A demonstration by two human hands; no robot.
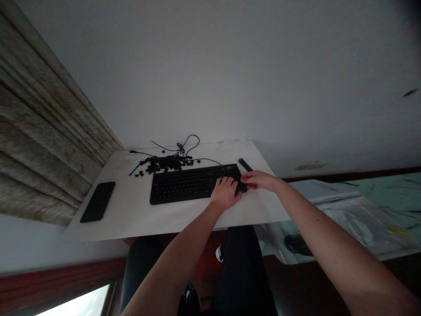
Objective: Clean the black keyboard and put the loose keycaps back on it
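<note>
A black keyboard lies on the white table. Across its right part rests my left hand, open, with its fingers stretched out over the keys. At the keyboard's right end my right hand has its thumb and fingers pinched together. What sits between those fingertips is too small and dark to make out. Just behind the right hand lies a dark stick-shaped object. Behind the keyboard, loose black keycaps are heaped, with a few scattered around the pile.
The keyboard's cable loops toward the wall. A slim blue tool lies left of the keycaps. A black phone is on the table's left side, near a curtain. Plastic sheeting lies right of the table.
</note>
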